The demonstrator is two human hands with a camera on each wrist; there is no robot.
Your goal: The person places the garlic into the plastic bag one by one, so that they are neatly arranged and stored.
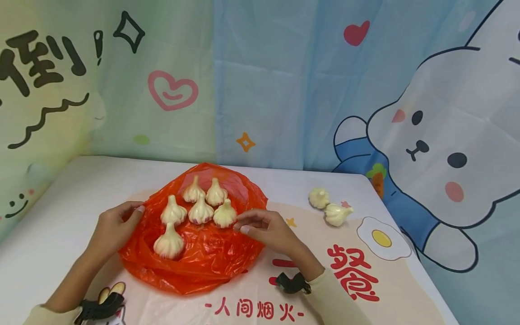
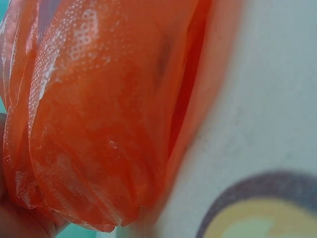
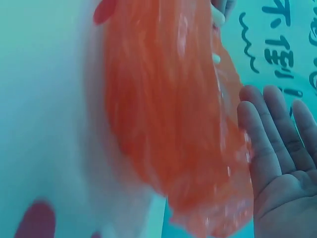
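Observation:
A red plastic bag point(image 1: 203, 266) lies spread on the table with its mouth facing up. Several garlic bulbs point(image 1: 168, 241) sit on the red plastic inside it. At the bag's left rim, my left hand point(image 1: 115, 225) pinches the plastic between thumb and fingers; the left wrist view shows the bag covering most of that hand. My right hand point(image 1: 270, 230) is over the bag's right side, its fingertips beside the rightmost bulb point(image 1: 225, 214). In the right wrist view its fingers point(image 3: 285, 129) are extended, palm showing, with nothing held.
Two more garlic bulbs point(image 1: 337, 214) lie on the table to the right of the bag. The table point(image 1: 101, 180) carries a printed cloth with red characters and a fried-egg picture. A cartoon curtain point(image 1: 264, 81) hangs behind its far edge.

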